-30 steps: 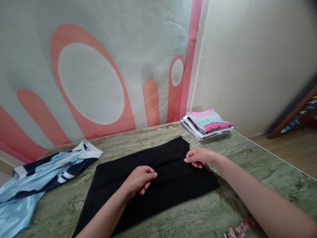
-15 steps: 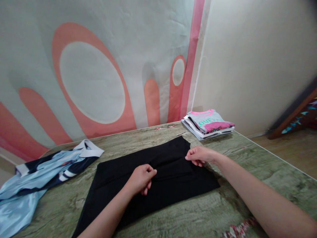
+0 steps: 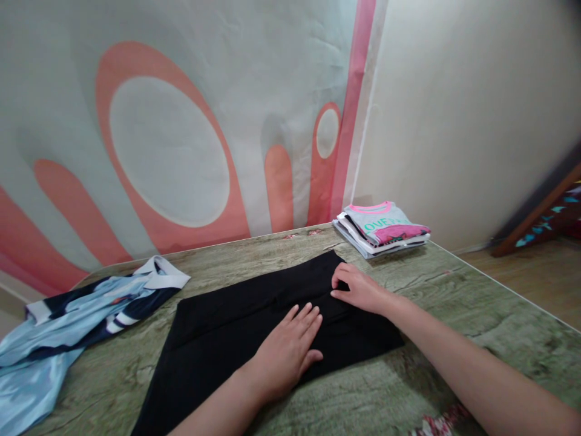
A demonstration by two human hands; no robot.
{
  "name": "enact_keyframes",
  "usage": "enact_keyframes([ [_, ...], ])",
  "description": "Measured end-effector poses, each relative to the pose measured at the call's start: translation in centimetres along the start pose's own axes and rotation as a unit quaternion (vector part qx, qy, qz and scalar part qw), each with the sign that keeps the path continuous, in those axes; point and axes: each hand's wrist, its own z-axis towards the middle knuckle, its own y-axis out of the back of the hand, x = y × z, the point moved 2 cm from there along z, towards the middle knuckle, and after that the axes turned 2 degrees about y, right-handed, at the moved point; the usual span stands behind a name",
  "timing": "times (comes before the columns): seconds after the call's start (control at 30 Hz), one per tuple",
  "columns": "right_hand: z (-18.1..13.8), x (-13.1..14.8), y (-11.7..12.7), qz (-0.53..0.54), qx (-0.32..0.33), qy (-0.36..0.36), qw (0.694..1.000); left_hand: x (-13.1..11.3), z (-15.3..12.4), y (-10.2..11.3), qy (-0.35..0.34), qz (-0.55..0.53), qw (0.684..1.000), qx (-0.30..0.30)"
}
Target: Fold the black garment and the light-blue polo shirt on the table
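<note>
A black garment [image 3: 227, 327] lies spread flat across the green-patterned table [image 3: 454, 303]. My left hand [image 3: 285, 348] rests palm down on its near right part, fingers stretched out and holding nothing. My right hand [image 3: 356, 287] lies flat on the garment's far right corner, fingers extended and pressing the cloth.
A light blue and navy shirt with a white collar [image 3: 68, 327] lies crumpled at the table's left. A stack of folded shirts [image 3: 381, 227] sits at the far right corner by the wall. A wooden frame [image 3: 540, 212] and floor lie beyond the right edge.
Both hands let go of the pinched fold of the black garment. The left hand slid right and flattened; the right hand opened and moved slightly left onto the cloth.
</note>
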Motion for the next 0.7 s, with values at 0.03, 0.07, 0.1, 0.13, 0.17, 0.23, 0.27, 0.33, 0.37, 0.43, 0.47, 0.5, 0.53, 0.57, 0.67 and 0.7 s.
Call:
enact_keyframes([
  [0.03, 0.0, 0.3, 0.2, -0.016, -0.021, -0.004, 1.000, 0.0, 0.0, -0.1, 0.002, 0.008, 1.000, 0.008],
  [0.07, 0.1, 0.8, 0.4, -0.029, -0.038, -0.002, 0.999, -0.1, -0.1, -0.1, 0.007, 0.012, 1.000, 0.012],
  [0.1, 0.1, 1.5, 0.5, -0.037, -0.050, 0.010, 0.998, -0.1, -0.1, 0.0, 0.011, 0.012, 1.000, 0.015],
  [0.13, 0.0, 2.2, 0.4, -0.042, -0.049, 0.029, 0.997, -0.1, -0.2, 0.1, 0.016, 0.009, 1.000, 0.019],
  [0.17, 0.0, 3.0, 0.0, -0.044, -0.035, 0.052, 0.997, -0.1, -0.2, 0.2, 0.021, 0.004, 0.999, 0.024],
  [0.23, -0.3, 4.3, -1.3, -0.054, 0.010, 0.080, 0.995, 0.0, -0.3, 0.4, 0.025, -0.009, 0.999, 0.038],
  [0.27, -0.5, 4.7, -2.2, -0.062, 0.035, 0.082, 0.994, 0.1, -0.3, 0.5, 0.026, -0.015, 0.999, 0.043],
  [0.33, -0.8, 5.0, -3.8, -0.075, 0.075, 0.068, 0.992, 0.5, -0.3, 0.4, 0.031, -0.016, 0.998, 0.044],
  [0.37, -0.9, 4.9, -4.5, -0.078, 0.086, 0.059, 0.991, 0.9, -0.3, 0.3, 0.040, -0.011, 0.998, 0.038],
  [0.43, -1.0, 4.6, -5.2, -0.082, 0.099, 0.047, 0.991, 1.5, -0.3, 0.0, 0.077, 0.003, 0.997, 0.025],
  [0.47, -1.0, 4.5, -5.3, -0.084, 0.101, 0.043, 0.990, 1.9, -0.2, -0.1, 0.099, 0.008, 0.995, 0.022],
  [0.5, -1.0, 4.4, -5.3, -0.086, 0.103, 0.039, 0.990, 2.1, -0.2, -0.2, 0.117, 0.009, 0.993, 0.025],
  [0.53, -1.0, 4.4, -5.2, -0.088, 0.107, 0.036, 0.990, 2.4, -0.2, -0.1, 0.128, 0.007, 0.991, 0.033],
  [0.57, -1.0, 4.5, -4.9, -0.091, 0.108, 0.033, 0.989, 2.6, -0.2, 0.2, 0.130, 0.004, 0.991, 0.043],
  [0.67, -1.1, 5.3, -4.0, -0.104, 0.086, 0.005, 0.991, 4.3, -0.5, 2.5, 0.134, 0.002, 0.990, 0.039],
  [0.7, -1.2, 5.8, -3.8, -0.108, 0.071, -0.005, 0.992, 5.4, -0.8, 3.7, 0.149, 0.012, 0.988, 0.025],
])
